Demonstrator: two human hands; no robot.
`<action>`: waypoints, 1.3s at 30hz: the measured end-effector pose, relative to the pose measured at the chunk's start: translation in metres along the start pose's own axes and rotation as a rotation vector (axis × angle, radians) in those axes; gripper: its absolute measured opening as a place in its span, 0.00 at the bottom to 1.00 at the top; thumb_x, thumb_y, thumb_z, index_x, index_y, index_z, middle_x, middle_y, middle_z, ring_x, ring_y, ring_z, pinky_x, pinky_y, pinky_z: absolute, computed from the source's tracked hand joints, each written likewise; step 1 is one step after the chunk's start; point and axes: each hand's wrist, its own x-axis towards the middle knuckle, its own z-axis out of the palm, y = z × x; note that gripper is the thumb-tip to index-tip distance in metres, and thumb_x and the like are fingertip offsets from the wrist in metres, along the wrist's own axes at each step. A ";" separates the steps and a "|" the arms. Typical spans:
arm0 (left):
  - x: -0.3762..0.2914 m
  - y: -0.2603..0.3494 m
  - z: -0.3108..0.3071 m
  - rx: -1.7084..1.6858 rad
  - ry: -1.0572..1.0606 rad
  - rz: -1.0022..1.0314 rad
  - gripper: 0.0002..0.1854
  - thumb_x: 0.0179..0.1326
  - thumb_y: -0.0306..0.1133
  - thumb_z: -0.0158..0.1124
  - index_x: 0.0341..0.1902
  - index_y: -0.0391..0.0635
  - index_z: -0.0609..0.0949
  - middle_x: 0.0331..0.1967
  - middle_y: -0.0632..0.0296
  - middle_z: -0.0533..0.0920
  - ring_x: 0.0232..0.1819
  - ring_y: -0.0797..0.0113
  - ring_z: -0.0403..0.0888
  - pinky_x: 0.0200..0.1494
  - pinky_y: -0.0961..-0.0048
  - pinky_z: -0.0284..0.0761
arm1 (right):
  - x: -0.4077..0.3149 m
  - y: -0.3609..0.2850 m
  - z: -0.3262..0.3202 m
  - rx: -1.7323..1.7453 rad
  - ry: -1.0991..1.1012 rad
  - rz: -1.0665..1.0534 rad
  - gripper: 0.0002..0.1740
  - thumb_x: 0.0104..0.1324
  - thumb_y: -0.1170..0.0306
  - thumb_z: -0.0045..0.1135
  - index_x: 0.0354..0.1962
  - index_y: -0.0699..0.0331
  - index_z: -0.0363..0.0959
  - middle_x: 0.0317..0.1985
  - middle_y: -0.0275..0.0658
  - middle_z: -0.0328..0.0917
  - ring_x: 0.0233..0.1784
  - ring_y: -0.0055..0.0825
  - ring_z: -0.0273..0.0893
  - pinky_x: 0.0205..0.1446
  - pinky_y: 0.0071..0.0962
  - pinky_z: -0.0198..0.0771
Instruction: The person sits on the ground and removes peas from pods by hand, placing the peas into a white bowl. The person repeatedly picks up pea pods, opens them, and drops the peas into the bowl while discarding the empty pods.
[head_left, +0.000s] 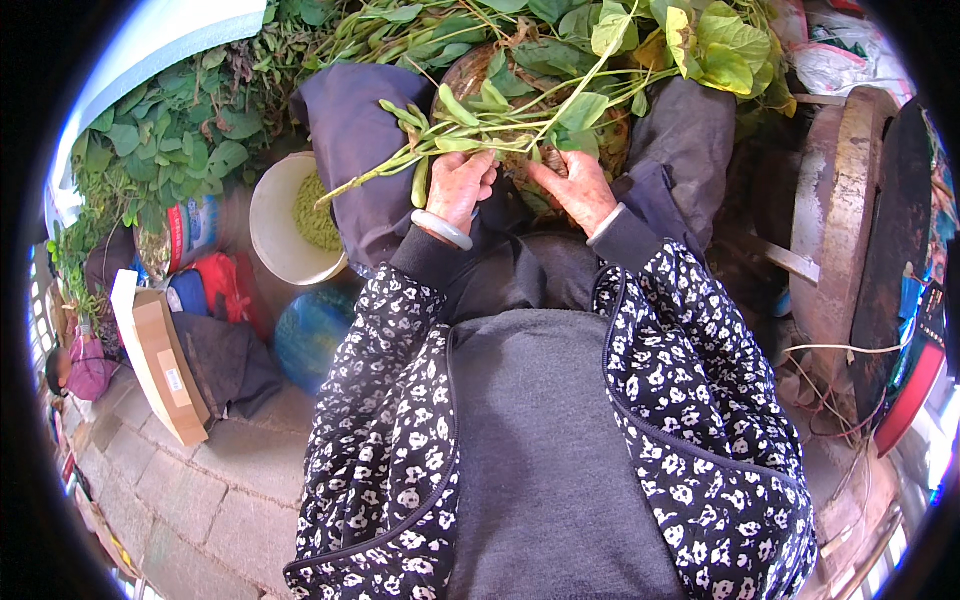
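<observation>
A green soybean stalk (360, 174) with plump pods (457, 106) and a few leaves lies across both my hands, above my lap. My left hand (459, 182) grips its stem, thumb on top, and a pod hangs beside the wrist. With thumb and fingers, my right hand (579, 189) holds the stalk near a small pod; the fingertips are partly hidden by leaves. Behind the stalk, a round brown basin (459, 69) sits between my knees, with leaves and plant bits in it. Left of my knee stands a white bucket (271, 225) holding shelled green beans (313, 214).
Heaped soybean plants (180, 142) fill the far side and left. A cardboard box (169, 367), a red bag (225, 285) and a blue-green round object (311, 337) lie left on the paving (180, 495). At right stands a worn round wooden piece (844, 225) beside a loose cord (847, 347).
</observation>
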 end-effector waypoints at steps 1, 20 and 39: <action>0.000 0.000 -0.002 0.006 -0.010 -0.002 0.08 0.59 0.34 0.57 0.32 0.41 0.77 0.22 0.70 0.73 0.20 0.83 0.65 0.20 0.86 0.59 | -0.004 -0.003 0.000 -0.072 -0.006 -0.044 0.14 0.59 0.70 0.55 0.40 0.72 0.71 0.28 0.37 0.76 0.28 0.18 0.67 0.34 0.25 0.65; -0.012 0.020 0.005 -0.155 -0.149 -0.019 0.15 0.62 0.32 0.51 0.51 0.38 0.73 0.24 0.68 0.75 0.19 0.84 0.63 0.18 0.88 0.56 | -0.017 0.000 -0.026 -0.995 0.121 -0.376 0.10 0.59 0.64 0.52 0.26 0.63 0.68 0.24 0.44 0.73 0.32 0.42 0.74 0.33 0.36 0.70; -0.006 0.009 -0.001 -0.629 -0.140 -0.137 0.09 0.66 0.37 0.49 0.41 0.46 0.74 0.33 0.69 0.75 0.32 0.77 0.71 0.36 0.82 0.69 | 0.026 -0.059 0.011 -0.536 0.169 -0.721 0.10 0.53 0.72 0.59 0.33 0.67 0.73 0.28 0.43 0.74 0.29 0.36 0.75 0.33 0.27 0.69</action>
